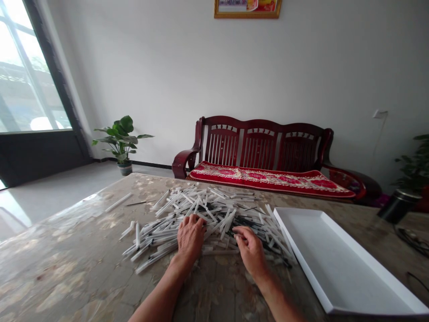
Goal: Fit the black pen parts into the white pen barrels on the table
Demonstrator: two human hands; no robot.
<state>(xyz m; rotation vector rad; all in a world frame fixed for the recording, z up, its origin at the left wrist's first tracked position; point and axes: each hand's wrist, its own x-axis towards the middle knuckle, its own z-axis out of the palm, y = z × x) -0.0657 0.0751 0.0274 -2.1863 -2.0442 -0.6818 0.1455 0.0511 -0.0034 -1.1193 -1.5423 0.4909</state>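
A wide, loose pile of white plastic tubes (166,243), several with dark ends or dark insides, lies on the table in front of me. My left hand (191,235) rests on the near left part of the pile, back up, with its fingers curled down among the tubes; whatever is under the fingertips is hidden. To the right, my right hand (248,243) is at the pile's near edge, its thumb and forefinger drawn together beside thin black pieces (246,220). What it pinches, if anything, is too small to make out.
A shallow white tray (348,259) stands right of the pile, touching or nearly touching its edge. On the patterned tabletop (67,264), a lone tube (118,202) and a thin dark stick (136,204) lie at left. A black cylinder (398,206) and cables (414,241) are at far right.
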